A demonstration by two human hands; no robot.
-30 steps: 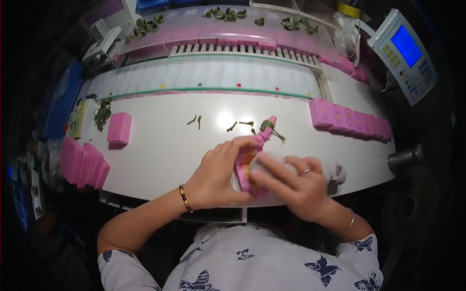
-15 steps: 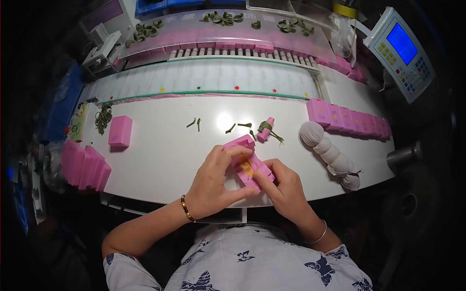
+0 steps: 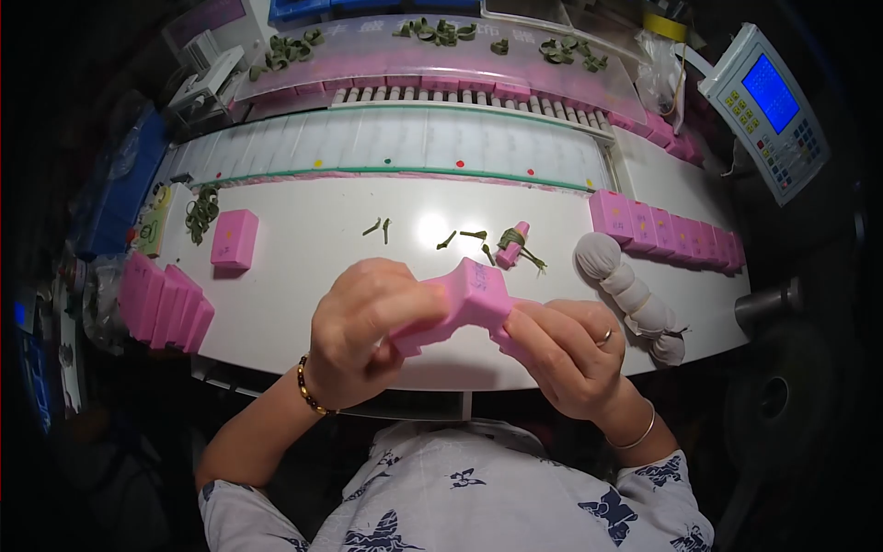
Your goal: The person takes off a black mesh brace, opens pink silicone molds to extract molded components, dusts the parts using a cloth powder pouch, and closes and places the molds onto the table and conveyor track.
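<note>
Both hands grip a pink rubber mold (image 3: 478, 287), bent into an arch above the table's front part. My left hand (image 3: 359, 317) has its fingers closed on one end, and my right hand (image 3: 570, 354), with a ring, pinches the other. Handwritten marks show on the mold's top face; its inner side is turned away from view. Just beyond it lies a small pink piece (image 3: 510, 256) wrapped with a green strand. Short green stem-like bits (image 3: 447, 240) are scattered beside that piece.
A row of pink blocks (image 3: 635, 224) stands at right, near a bunched whitish cloth bundle (image 3: 633, 293). More pink blocks (image 3: 158, 299) lean at left, by a single block (image 3: 235, 237) and green loops (image 3: 201, 216). A keypad unit (image 3: 768, 101) hangs at upper right.
The mold was held low with its yellowish hollow facing up. Now it is raised, turned over and bent, its marked outer face up. My hands have moved apart to its two ends.
</note>
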